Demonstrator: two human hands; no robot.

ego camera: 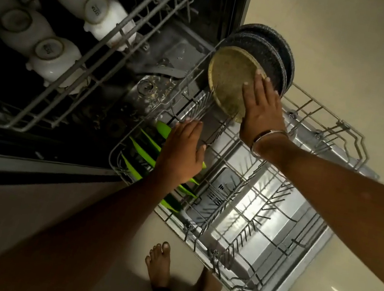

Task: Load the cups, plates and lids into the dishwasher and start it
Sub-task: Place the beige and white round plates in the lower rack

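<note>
Right hand (261,111) presses flat, fingers straight, against a tan plate (231,81) standing in the lower rack (295,249); left hand (182,154) hovers released over green plates (142,152).

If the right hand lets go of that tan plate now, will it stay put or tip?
The tan plate stands on edge in the lower rack, leaning toward the dark plates behind it, so it would probably rest against them rather than fall forward. It looks rigid and likely breakable. The right hand lies flat on its face; being round, it might roll sideways if not seated between tines.
</note>
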